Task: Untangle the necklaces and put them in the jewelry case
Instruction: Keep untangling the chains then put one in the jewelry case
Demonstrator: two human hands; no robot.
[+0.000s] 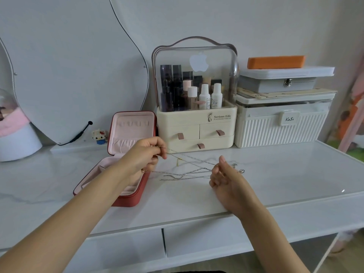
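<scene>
Left hand (144, 154) hides part of the jewelry case (126, 200) — necklaces' (189, 170) crossings too fine to tell.

White vanity table (275, 174), curvy mirror (69, 75), plain wall (256, 20).

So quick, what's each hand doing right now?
Left hand: closed, pinching the necklace chains.
Right hand: closed, pinching the same chains' other end.

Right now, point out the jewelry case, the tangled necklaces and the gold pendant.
jewelry case (136, 201): head view, red front wall of the open base.
necklaces (189, 172): head view, chains stretched between the hands.
gold pendant (178, 162): head view, small charm hanging from the upper chain.
</scene>
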